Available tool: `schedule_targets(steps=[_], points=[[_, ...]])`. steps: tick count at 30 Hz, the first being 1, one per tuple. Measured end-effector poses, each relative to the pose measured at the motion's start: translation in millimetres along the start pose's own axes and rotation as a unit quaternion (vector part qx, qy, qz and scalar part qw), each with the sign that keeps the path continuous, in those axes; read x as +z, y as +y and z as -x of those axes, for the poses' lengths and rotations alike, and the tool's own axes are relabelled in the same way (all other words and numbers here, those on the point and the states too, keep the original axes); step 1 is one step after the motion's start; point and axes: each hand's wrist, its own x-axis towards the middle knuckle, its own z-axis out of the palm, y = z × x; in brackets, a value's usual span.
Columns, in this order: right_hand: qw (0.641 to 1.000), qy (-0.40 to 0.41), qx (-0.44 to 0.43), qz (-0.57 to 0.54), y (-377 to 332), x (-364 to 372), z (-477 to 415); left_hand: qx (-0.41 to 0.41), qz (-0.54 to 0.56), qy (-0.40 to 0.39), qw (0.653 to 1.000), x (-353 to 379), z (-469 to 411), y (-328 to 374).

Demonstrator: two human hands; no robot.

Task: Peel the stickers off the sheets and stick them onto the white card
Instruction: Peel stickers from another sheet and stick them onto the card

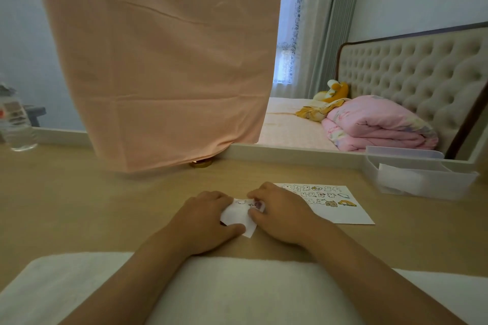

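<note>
A small white sticker sheet [239, 212] is held just above the wooden desk [92, 200], in front of me. My left hand [204, 219] grips its left side, thumb lying along the lower edge. My right hand [280, 212] pinches the sheet's right edge, where a small purple-tinted sticker [258, 204] shows between the fingertips. The white card [340, 210] lies flat to the right of my right hand, with several cartoon stickers stuck across its upper half. My right hand covers the card's left corner.
A clear plastic box [420, 177] stands at the back right of the desk. A pink cloth [163, 60] hangs over the mirror behind. A gold lid [201, 163] sits under the cloth, a plastic bottle [17, 124] at far left. A white towel [237, 290] pads the near edge.
</note>
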Motion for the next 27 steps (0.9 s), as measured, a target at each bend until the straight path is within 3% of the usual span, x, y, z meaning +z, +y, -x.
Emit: schedule_targets(steps=[2, 4, 7, 12, 16, 19, 21, 24, 27], points=[[1.000, -0.004, 0.012, 0.002, 1.4, 2.8, -2.8, 0.010, 0.016, 0.022, 1.000, -2.5, -0.4, -1.7], [0.995, 0.010, 0.048, -0.087, 4.2, 4.2, -4.6, 0.017, 0.024, 0.047, 0.998, -4.9, -1.5, -3.2], [0.946, 0.053, 0.088, -0.308, 6.3, 3.0, -9.0, 0.034, 0.027, 0.075, 0.996, -7.2, -2.2, -2.3], [0.891, 0.075, 0.061, -0.444, 3.9, -16.8, -6.1, 0.048, 0.085, 0.130, 0.987, -15.3, -0.8, 0.1], [0.908, 0.015, 0.005, -0.418, 10.1, -30.1, -1.8, 0.062, 0.135, 0.165, 0.975, -32.5, 0.8, -1.9], [0.908, 0.027, -0.012, -0.418, 8.5, -32.3, -2.1, 0.039, 0.172, 0.144, 0.974, -38.9, 1.9, 1.4], [0.923, 0.085, -0.011, -0.376, 4.5, -30.7, -2.4, 0.008, 0.214, 0.121, 0.969, -39.1, 0.5, -0.5], [0.953, 0.220, -0.024, -0.209, 2.2, -26.3, -2.3, -0.027, 0.300, 0.075, 0.951, -35.9, 1.3, -1.7], [0.943, 0.296, -0.092, -0.118, -1.5, -25.2, -1.9, -0.046, 0.412, 0.084, 0.906, -31.7, 3.9, 7.5]])
